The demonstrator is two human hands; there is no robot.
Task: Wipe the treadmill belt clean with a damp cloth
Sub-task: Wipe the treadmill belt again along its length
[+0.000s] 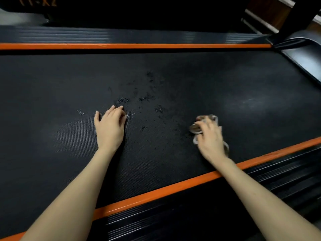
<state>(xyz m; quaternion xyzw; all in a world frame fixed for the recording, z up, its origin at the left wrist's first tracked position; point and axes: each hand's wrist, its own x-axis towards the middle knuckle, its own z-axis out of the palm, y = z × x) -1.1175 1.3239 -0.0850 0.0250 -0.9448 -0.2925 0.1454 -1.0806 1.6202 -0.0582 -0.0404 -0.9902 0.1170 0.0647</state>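
Cloth [197,128] is bunched on belt [52,84] at 3 o'clock of centre, held under right grip [211,138], fingers curled over it. Left grip [110,126] is rested open on belt at 9 o'clock, nothing held. Wet marks [147,98] are seen toward 12 o'clock between them. Cloth should probably be pressed flatter and drawn across those marks in overlapping strokes.

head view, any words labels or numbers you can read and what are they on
"TT-X2": faint orange lettering on the dark panel at top left, clipped by the frame edge; the first two characters are uncertain.
No text shows on the belt, the orange strips or the cloth.
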